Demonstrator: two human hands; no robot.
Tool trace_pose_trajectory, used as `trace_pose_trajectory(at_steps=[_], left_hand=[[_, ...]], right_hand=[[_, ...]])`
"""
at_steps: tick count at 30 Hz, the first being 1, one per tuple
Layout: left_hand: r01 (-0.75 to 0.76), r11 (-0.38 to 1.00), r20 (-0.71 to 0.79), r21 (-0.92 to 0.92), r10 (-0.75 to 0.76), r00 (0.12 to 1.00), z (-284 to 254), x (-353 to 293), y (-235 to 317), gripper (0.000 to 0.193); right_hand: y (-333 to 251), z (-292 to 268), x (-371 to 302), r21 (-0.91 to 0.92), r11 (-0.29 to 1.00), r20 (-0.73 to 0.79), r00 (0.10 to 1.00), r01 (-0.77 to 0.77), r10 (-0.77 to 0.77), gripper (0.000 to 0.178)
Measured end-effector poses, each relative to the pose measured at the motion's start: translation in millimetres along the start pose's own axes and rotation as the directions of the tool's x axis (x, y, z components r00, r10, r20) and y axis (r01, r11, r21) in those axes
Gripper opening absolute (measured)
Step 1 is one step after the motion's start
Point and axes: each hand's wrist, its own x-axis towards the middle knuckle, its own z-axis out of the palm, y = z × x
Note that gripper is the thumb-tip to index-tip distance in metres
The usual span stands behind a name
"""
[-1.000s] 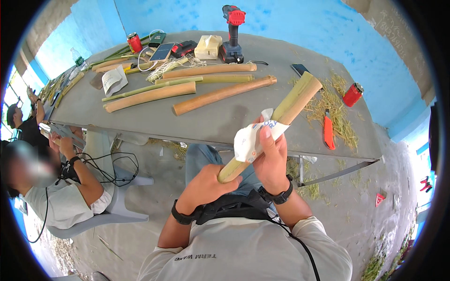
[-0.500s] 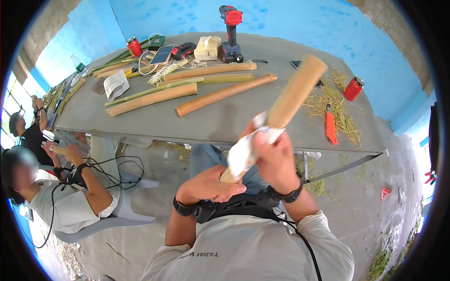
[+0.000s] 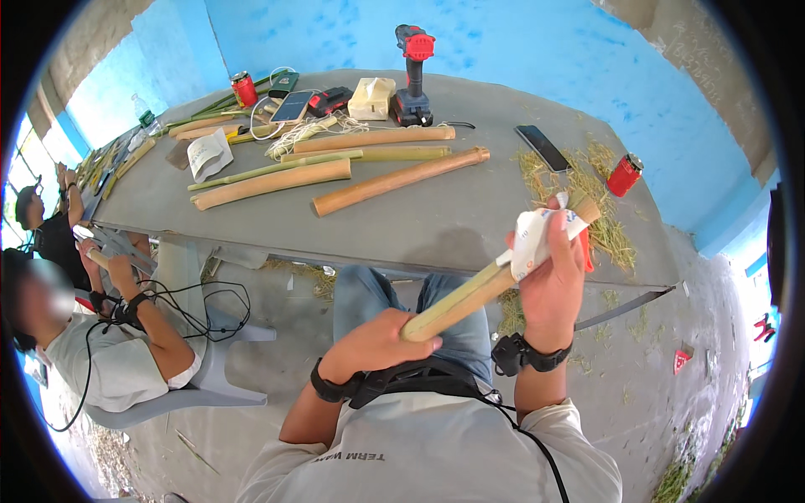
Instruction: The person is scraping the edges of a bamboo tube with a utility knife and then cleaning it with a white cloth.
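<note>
- The left hand (image 3: pixel 381 339) is clenched around the lower end of a long, pale green-and-tan bamboo stick (image 3: pixel 470 289), low over the person's lap, just short of the table's near edge.
- The right hand (image 3: pixel 555 281) grips the same stick higher up, pressing a crumpled white sheet of sandpaper-like paper (image 3: pixel 534 239) around the shaft near its upper end.
- The stick's long axis runs on a slant from the lower left, by the left hand, up to the right, where its cut tip pokes out just past the right hand and the paper. The left hand is the nearer to the body; the right sits further out, over the table's near right part.
- Both wrists carry black bands, and a black cable runs down from the right wrist across the light shirt.
- On the grey table (image 3: pixel 436 222), several more bamboo lengths (image 3: pixel 398 180) lie side by side near the middle, well apart from the hands.
- A dark phone (image 3: pixel 543 147) and a red can (image 3: pixel 624 174) rest toward the right edge, among loose dry straw-like shavings (image 3: pixel 591 180).
- Toward the far edge stand a red-and-black cordless drill (image 3: pixel 412 75), a pale box (image 3: pixel 371 98) and another red can (image 3: pixel 244 88).
- Past the left edge, a seated person (image 3: pixel 101 335) handles something with both hands; what it is cannot be told.
</note>
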Motion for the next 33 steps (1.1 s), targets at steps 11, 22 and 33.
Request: trace_pose_trajectory(at_steps=[11,22,33], left_hand=[[-0.058,0.979,-0.330,0.196,0.122,0.936,10,15,-34,0.024],[-0.232,0.951,-0.217,0.203,0.275,0.937,-5,5,-35,0.021],[-0.049,0.993,-0.230,0.105,0.072,0.970,-11,-8,-24,0.025]], right_hand=[[28,7,0,0.032,0.997,0.042,0.997,-0.070,0.069,0.035],[29,-10,3,0.082,0.986,0.355,0.929,-0.146,0.108,0.034],[37,-13,10,0.234,0.950,0.436,0.896,-0.208,0.088,0.040]])
